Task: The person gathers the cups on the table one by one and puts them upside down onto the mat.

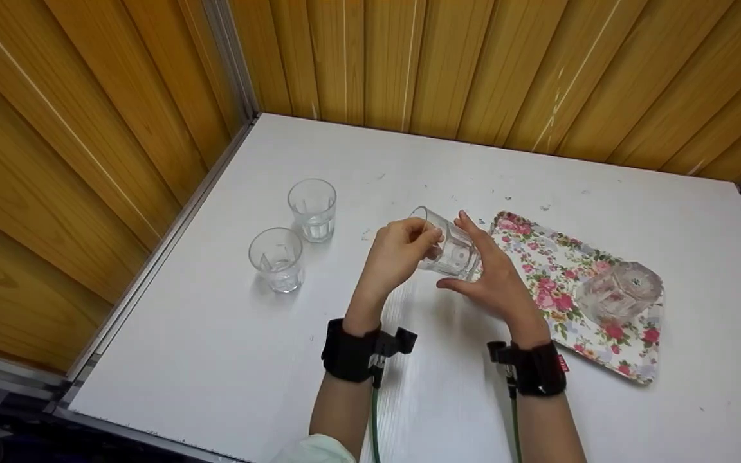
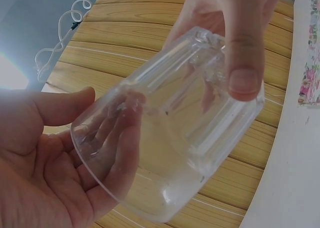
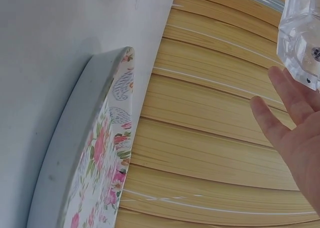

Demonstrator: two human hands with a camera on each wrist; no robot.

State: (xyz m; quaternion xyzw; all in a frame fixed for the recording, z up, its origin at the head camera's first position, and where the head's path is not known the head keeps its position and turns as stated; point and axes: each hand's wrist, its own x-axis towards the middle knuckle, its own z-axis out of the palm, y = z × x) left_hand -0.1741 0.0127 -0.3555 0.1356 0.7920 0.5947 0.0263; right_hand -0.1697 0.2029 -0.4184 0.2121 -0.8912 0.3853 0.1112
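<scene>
A clear drinking glass [image 1: 453,253] is held tilted above the table, its rim toward the left hand and its base toward the right. My left hand [image 1: 397,252] pinches it near the rim, thumb on one side and curled fingers on the other, as the left wrist view shows with the glass [image 2: 165,133]. Around the base end is my right hand [image 1: 498,276], thumb and fingers spread apart. In the right wrist view the fingers of the right hand [image 3: 302,133] look fairly straight beside the base; whether they touch it I cannot tell.
Two clear glasses, a nearer one [image 1: 278,260] and a farther one [image 1: 313,211], stand upright on the white table [image 1: 216,360] at the left. A floral tray [image 1: 547,286] lies at the right, bearing an upside-down glass [image 1: 618,294]. Wood-patterned panels [image 1: 448,71] enclose the back and left.
</scene>
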